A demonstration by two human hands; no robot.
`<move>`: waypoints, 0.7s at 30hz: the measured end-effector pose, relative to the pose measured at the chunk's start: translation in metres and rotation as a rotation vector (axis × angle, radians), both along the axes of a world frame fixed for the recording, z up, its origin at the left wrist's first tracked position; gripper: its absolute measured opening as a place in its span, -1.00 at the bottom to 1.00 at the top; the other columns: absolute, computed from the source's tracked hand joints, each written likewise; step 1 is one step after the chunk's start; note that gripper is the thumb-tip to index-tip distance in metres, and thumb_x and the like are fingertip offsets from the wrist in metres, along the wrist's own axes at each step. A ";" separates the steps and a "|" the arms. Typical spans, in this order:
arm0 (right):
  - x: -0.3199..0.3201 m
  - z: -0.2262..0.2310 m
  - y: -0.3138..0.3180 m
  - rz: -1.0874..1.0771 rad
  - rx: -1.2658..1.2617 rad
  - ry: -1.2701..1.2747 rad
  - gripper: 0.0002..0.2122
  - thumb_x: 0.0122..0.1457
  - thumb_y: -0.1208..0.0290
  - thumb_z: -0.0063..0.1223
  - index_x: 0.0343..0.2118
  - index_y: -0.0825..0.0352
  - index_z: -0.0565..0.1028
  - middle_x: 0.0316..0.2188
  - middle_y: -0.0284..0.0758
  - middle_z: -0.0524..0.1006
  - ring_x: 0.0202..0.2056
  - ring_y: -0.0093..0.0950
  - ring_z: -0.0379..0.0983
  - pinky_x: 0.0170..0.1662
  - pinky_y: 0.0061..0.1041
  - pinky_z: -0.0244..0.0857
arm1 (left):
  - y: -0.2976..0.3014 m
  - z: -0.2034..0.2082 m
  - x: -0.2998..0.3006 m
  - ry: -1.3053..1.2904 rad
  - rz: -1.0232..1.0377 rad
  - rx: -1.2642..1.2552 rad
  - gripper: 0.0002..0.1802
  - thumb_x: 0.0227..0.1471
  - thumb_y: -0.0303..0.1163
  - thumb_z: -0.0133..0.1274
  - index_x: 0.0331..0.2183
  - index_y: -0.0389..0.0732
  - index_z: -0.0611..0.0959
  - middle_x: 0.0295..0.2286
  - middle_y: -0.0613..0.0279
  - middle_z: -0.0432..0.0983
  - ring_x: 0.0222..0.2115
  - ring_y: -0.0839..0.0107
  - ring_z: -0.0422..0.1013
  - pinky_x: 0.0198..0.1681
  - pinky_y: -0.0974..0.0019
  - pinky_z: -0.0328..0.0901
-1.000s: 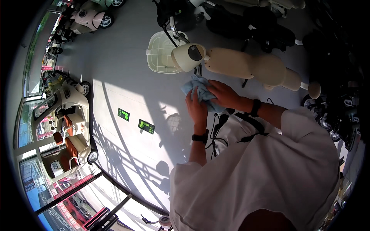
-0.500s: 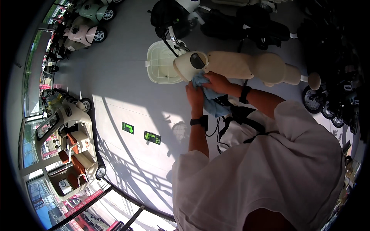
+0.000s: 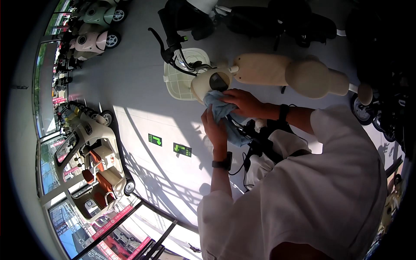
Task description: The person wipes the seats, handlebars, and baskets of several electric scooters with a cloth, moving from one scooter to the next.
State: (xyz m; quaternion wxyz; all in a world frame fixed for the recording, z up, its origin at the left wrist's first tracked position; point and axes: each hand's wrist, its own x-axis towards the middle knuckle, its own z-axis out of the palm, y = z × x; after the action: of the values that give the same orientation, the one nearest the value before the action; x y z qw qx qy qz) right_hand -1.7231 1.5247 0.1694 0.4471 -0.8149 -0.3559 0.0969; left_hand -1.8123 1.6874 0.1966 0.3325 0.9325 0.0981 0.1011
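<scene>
Left hand and right hand: each grip clamped on bunched blue cloth, frame centre, just below scooter display; contact hard to tell. Loose cloth end, lower, near dark handlebar: could snag if tugged. Uneven push could swing steering. Trapped grit could scratch display.

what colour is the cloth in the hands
Light blue; the cloth shows best in the head view, the only one here.
</scene>
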 end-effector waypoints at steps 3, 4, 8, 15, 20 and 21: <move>0.044 -0.011 0.017 -0.158 0.077 -0.241 -0.39 -0.10 0.50 0.28 0.12 0.17 0.42 0.05 -0.23 0.39 0.08 -0.22 0.34 0.11 -0.28 0.29 | 0.004 -0.004 0.058 -0.035 -0.004 0.123 -0.27 -0.18 -0.66 0.02 0.13 -0.16 0.39 0.04 -0.07 0.30 0.07 -0.11 0.26 0.07 -0.01 0.27; 0.055 -0.018 0.017 -0.238 0.098 -0.388 -0.40 -0.09 0.52 0.26 0.11 0.19 0.42 0.05 -0.22 0.39 0.07 -0.21 0.34 0.11 -0.27 0.29 | 0.001 -0.008 0.075 -0.069 -0.025 0.220 -0.26 -0.17 -0.64 0.02 0.14 -0.16 0.38 0.07 -0.08 0.27 0.11 -0.12 0.21 0.10 -0.03 0.24; 0.066 -0.059 0.011 -0.401 0.035 -0.182 -0.45 -0.13 0.54 0.24 0.04 0.24 0.45 0.01 -0.21 0.41 0.01 -0.19 0.37 0.07 -0.27 0.30 | -0.005 -0.030 0.109 -0.002 -0.235 0.286 -0.23 -0.18 -0.60 0.07 0.16 -0.13 0.36 0.14 -0.03 0.23 0.21 -0.09 0.08 0.22 -0.08 0.11; 0.025 -0.074 -0.005 -0.453 -0.016 -0.063 -0.59 -0.17 0.52 0.26 -0.15 0.29 0.52 -0.07 -0.21 0.43 -0.05 -0.19 0.38 0.01 -0.24 0.32 | 0.011 -0.040 0.109 0.031 -0.580 0.482 -0.27 -0.22 -0.59 0.10 0.11 -0.14 0.44 0.13 0.07 0.27 0.21 -0.04 0.11 0.24 -0.12 0.07; 0.035 -0.050 0.049 -0.175 0.082 -0.348 -0.62 -0.18 0.50 0.23 -0.17 0.23 0.56 -0.10 -0.25 0.44 -0.08 -0.25 0.39 -0.06 -0.30 0.33 | 0.063 -0.051 0.049 -0.044 -0.175 0.172 -0.40 -0.09 -0.57 0.00 0.08 -0.26 0.44 0.11 -0.07 0.28 0.17 -0.10 0.18 0.19 -0.04 0.16; 0.039 -0.044 0.067 -0.152 0.124 -0.382 -0.62 -0.16 0.50 0.22 -0.16 0.21 0.57 -0.11 -0.26 0.45 -0.09 -0.26 0.39 -0.05 -0.29 0.32 | 0.072 -0.053 0.048 -0.041 -0.173 0.176 -0.40 -0.09 -0.57 0.00 0.08 -0.26 0.44 0.11 -0.07 0.28 0.17 -0.10 0.18 0.19 -0.04 0.16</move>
State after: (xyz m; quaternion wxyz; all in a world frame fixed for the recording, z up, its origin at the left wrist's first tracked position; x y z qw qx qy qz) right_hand -1.6839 1.5920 0.1257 0.4267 -0.8140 -0.3768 -0.1155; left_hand -1.7639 1.7590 0.1441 0.2589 0.9608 0.0012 0.0992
